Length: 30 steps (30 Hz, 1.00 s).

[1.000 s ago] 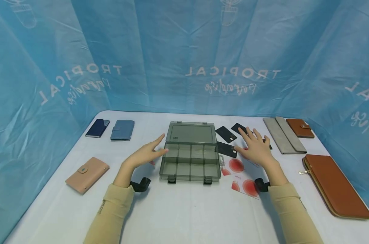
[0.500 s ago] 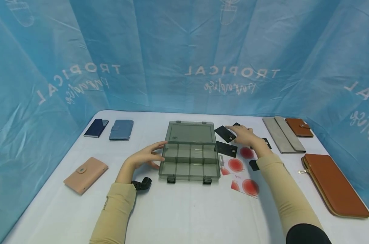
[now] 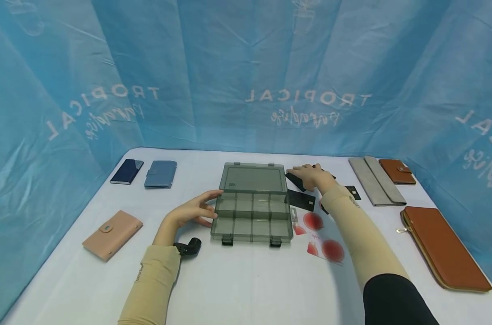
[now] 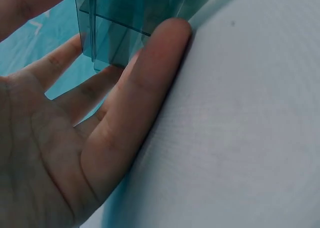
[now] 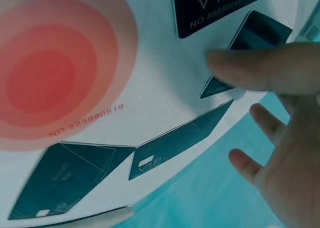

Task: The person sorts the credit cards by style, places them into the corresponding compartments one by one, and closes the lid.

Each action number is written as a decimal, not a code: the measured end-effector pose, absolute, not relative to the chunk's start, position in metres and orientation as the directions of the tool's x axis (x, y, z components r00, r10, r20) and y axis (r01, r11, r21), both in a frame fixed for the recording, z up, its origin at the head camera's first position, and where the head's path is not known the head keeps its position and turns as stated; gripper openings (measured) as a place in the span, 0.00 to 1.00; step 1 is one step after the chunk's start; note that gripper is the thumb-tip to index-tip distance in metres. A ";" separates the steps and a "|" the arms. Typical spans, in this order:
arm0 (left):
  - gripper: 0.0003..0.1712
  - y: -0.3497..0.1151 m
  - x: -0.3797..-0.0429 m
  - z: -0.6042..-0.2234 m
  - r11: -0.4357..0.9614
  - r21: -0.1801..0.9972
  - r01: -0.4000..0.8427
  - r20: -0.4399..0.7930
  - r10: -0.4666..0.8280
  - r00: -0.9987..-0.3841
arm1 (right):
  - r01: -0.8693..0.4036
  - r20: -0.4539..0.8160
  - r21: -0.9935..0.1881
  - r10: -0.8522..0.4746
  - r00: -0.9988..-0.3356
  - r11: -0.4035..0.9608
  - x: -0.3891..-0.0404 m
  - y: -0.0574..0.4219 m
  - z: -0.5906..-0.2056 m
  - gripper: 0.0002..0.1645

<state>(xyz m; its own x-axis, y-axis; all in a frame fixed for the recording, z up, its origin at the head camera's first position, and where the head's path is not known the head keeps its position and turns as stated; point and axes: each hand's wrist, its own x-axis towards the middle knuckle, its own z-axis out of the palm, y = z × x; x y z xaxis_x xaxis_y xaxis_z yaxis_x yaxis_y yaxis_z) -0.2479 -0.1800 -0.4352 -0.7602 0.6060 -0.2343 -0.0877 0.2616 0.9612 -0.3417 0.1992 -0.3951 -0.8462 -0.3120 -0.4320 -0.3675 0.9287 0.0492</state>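
Note:
My left hand (image 3: 191,210) touches the left side of a grey-green clear plastic compartment box (image 3: 254,178), its lid folded back. The left wrist view shows straight fingers against the wall of the box (image 4: 112,28). My right hand (image 3: 311,175) is over a black card (image 3: 293,179) right of the box. From the right wrist, the thumb lies across a black VIP card (image 5: 265,30); fingers spread apart, the index finger hidden. Another black card (image 3: 301,199) lies nearer, above red-and-white cards (image 3: 313,221). More black cards (image 3: 353,192) lie partly behind the right arm.
At left lie a dark blue card holder (image 3: 127,171), a blue wallet (image 3: 160,174) and a pink-tan wallet (image 3: 113,235). At right are a grey pouch (image 3: 377,181), a small brown wallet (image 3: 397,171) and a large brown zip wallet (image 3: 445,248). Blue cloth hangs behind the table.
My right hand has moved left from above the cards onto the black card by the box lid. My left hand has come against the box's left side. The box has barely moved.

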 end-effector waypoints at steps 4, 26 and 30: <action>0.45 -0.179 -0.248 -0.438 0.257 0.961 -0.101 -0.241 0.601 -0.762 | -0.378 -0.428 0.104 -0.302 -0.852 0.920 -0.341 0.198 -0.391 0.52; 0.44 -0.183 -0.247 -0.438 0.233 0.967 -0.100 -0.224 0.602 -0.766 | -0.179 -0.286 -0.082 -0.195 -0.938 0.980 -0.348 0.223 -0.382 0.40; 0.44 -0.183 -0.247 -0.438 0.237 0.966 -0.106 -0.231 0.602 -0.764 | -0.139 -0.225 -0.266 -0.202 -0.953 0.954 -0.348 0.234 -0.383 0.27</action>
<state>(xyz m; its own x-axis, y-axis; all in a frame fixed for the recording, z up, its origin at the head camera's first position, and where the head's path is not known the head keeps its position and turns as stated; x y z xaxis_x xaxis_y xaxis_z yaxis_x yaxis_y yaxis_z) -0.2465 -0.1833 -0.4381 -0.7641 0.6023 -0.2311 -0.1056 0.2366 0.9659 -0.3485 0.2342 -0.3835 -0.9532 -0.2018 -0.2253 -0.1390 0.9538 -0.2663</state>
